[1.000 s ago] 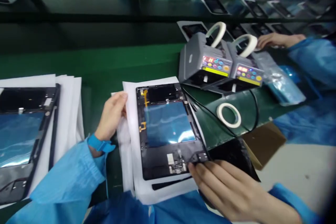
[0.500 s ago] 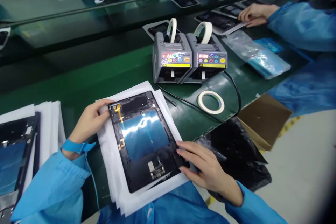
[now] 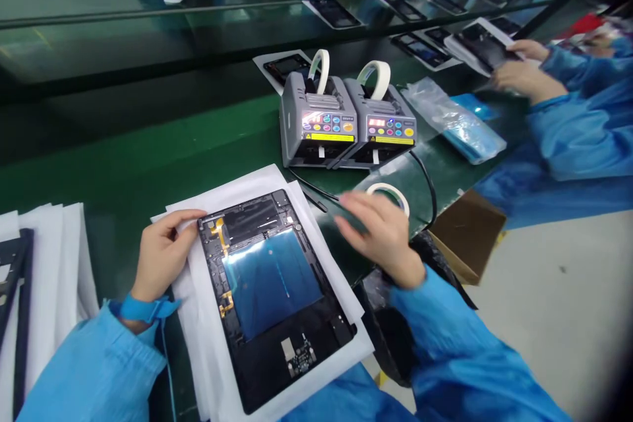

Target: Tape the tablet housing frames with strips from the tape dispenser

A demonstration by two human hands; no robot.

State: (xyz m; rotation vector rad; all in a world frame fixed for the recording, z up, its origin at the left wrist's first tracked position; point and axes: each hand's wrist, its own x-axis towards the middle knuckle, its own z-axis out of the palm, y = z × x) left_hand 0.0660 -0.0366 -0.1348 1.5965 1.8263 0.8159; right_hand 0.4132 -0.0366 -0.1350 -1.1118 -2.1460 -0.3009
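An opened tablet [image 3: 277, 290] with its inner parts bare lies on white foam sheets [image 3: 356, 336] in front of me. A blue film-like panel fills its middle, and a small circuit board shows near its lower edge. My left hand [image 3: 165, 247] grips the tablet's upper left corner between thumb and fingers. Off the tablet to the right, my right hand [image 3: 380, 231] is raised with fingers apart and nothing seen in it, slightly blurred. Behind it, partly covered, is a roll of white tape [image 3: 390, 190]. A thin black tool [image 3: 315, 201] lies just beyond the tablet.
Two tape dispensers [image 3: 319, 122] stand side by side at the back. Stacked sheets with tablet parts [image 3: 54, 264] sit at the left. A bagged blue pack [image 3: 465, 128], a cardboard box [image 3: 467, 234] and black plastic are at the right. Co-workers' hands [image 3: 531, 72] handle another tablet.
My right hand has left the tablet's right edge and moved up toward the tape roll. My left hand stays on the corner. The view has shifted, and a co-worker has lifted a tablet at right.
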